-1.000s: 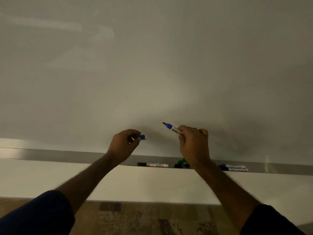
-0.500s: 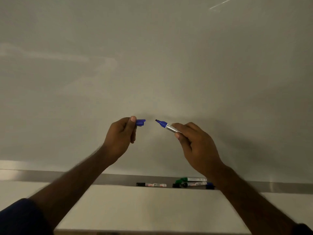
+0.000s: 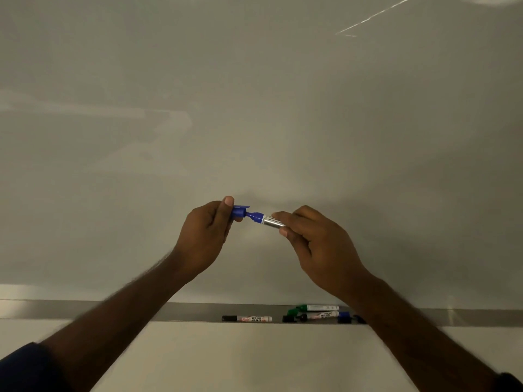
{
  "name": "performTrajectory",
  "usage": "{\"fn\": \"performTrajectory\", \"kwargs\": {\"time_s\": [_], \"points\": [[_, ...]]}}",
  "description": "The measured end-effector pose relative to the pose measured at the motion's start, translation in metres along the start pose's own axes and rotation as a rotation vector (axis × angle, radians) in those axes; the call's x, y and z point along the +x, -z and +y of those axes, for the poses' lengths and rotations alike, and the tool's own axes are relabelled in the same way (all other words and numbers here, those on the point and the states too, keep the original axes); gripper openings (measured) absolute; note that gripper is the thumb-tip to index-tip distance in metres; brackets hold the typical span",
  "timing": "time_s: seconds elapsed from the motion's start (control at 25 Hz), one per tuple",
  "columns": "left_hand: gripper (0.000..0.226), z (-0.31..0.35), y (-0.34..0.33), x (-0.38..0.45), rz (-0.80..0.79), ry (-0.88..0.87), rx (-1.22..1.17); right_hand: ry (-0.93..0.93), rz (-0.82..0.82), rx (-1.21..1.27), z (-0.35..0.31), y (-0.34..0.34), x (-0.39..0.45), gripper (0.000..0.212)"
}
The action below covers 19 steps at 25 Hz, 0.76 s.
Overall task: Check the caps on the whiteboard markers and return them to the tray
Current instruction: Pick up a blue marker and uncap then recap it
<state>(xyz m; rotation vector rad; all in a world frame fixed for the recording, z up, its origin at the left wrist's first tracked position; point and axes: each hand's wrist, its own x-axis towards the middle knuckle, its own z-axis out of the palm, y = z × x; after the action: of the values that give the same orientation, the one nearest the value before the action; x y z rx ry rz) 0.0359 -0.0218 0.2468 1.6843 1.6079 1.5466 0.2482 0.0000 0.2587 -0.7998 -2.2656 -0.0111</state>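
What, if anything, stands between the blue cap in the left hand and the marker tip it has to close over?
Nothing visible does. The left hand holds the blue cap with its open end facing the blue marker held by the right hand; the tip sits right at the cap's mouth, not yet pushed home.

On the black-capped marker [image 3: 247, 318] lying in the tray [image 3: 198, 312] you can read "WHITE BOARD MARKER" in red on its white barrel. The labels on the green marker [image 3: 314, 308], the marker just below it [image 3: 319, 315] and the blue marker [image 3: 268, 220] between your fingers are too small to make out.
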Motion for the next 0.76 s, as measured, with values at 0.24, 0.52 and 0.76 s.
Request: {"fn": "performTrajectory", "kwargs": {"time_s": [0.24, 0.52, 0.76], "points": [[0.046, 0.000, -0.003, -0.004, -0.068, -0.037, 0.076, 0.041, -0.065, 0.046, -0.001, 0.000, 0.002, 0.031], [0.049, 0.004, -0.014, -0.004, -0.054, -0.001, -0.031, 0.011, -0.041, 0.078, 0.000, -0.004, 0.004, 0.024], [0.050, 0.000, -0.024, -0.002, -0.010, -0.038, -0.035, 0.042, -0.028, 0.030, 0.004, -0.004, 0.011, 0.027]]}}
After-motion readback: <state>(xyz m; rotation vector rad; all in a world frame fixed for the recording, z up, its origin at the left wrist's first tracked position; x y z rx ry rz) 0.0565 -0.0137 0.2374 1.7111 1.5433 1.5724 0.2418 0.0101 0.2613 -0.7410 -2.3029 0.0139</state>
